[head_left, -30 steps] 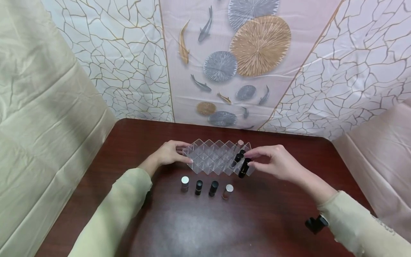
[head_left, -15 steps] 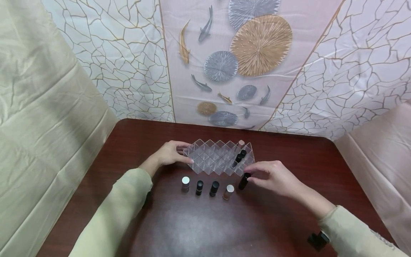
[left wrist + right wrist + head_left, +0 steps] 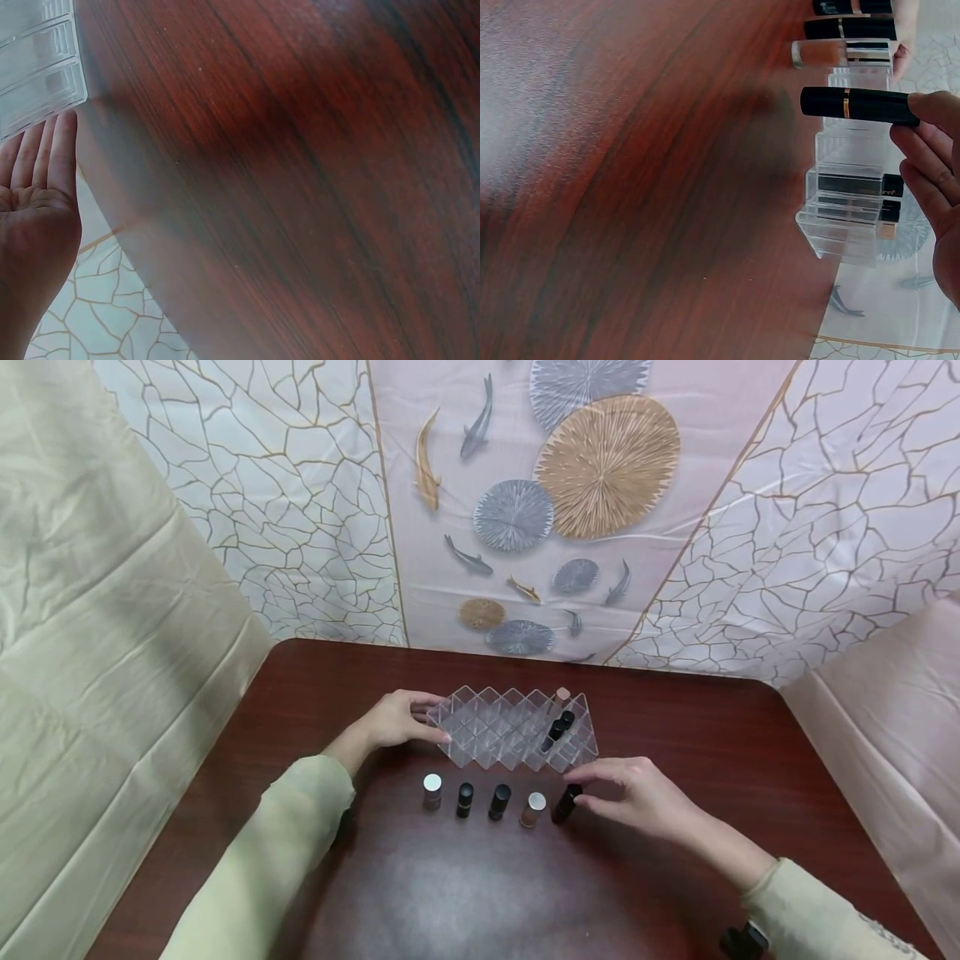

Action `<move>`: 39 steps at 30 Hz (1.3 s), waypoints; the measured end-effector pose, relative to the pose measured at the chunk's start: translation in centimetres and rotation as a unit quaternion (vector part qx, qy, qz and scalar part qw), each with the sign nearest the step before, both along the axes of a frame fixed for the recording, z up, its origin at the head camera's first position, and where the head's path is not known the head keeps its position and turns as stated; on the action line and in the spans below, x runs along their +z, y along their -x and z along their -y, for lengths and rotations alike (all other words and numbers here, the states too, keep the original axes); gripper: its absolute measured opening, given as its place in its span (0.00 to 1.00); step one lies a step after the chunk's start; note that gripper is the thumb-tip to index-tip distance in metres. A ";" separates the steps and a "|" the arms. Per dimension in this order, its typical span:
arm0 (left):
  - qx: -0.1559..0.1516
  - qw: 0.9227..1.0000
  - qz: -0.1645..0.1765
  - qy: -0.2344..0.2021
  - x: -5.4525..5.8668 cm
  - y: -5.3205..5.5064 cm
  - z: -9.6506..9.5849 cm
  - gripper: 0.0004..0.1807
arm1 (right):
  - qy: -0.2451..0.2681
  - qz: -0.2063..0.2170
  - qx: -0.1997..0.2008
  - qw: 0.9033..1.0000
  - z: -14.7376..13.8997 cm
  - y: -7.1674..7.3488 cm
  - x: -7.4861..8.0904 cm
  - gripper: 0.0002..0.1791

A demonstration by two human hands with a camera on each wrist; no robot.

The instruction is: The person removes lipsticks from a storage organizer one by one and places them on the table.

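My left hand (image 3: 393, 718) holds the left end of a clear lipstick organizer (image 3: 487, 735), thumb at the front and fingers behind. In the left wrist view those fingers lie straight against its clear wall (image 3: 45, 82). A black lipstick (image 3: 566, 807) with a thin gold band is pinched near its top by my right hand (image 3: 641, 797). It is upright in front of the organizer's right end; whether its base touches the table I cannot tell. Two black lipsticks (image 3: 557, 732) and a pink-topped tube (image 3: 561, 695) stand in right-hand compartments.
Left of the held lipstick, several tubes stand in a row on the dark red wooden table (image 3: 465, 893): a silver-topped tube (image 3: 432, 789), a small black lipstick (image 3: 465, 799), a larger black lipstick (image 3: 499, 802) and a silver-capped brownish tube (image 3: 533, 810). Patterned cloth (image 3: 315, 527) hangs behind.
My right hand has brought the black lipstick from the organizer's front right edge down toward me, level with the row of tubes. The left hand and organizer have stayed put.
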State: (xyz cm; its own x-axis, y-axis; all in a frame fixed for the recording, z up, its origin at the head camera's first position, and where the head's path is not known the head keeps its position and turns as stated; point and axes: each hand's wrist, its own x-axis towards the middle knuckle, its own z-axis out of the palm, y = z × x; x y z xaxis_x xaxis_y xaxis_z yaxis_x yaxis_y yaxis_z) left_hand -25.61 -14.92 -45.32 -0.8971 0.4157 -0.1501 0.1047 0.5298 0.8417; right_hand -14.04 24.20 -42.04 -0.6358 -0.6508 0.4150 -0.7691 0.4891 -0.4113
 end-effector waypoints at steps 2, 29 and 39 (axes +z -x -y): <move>0.001 1.000 0.000 -0.001 0.0 0.0 0.0 0.39 | -0.002 0.003 -0.003 1.000 0.0 -0.1 -0.2 0.22; -0.005 1.000 -0.007 -0.003 -0.1 0.0 0.0 0.38 | -0.045 0.021 -0.019 0.999 -0.1 -0.6 -0.4 0.22; -0.009 1.000 -0.013 0.001 0.1 -0.1 0.0 0.38 | -0.040 0.002 -0.001 0.999 0.0 0.2 1.0 0.25</move>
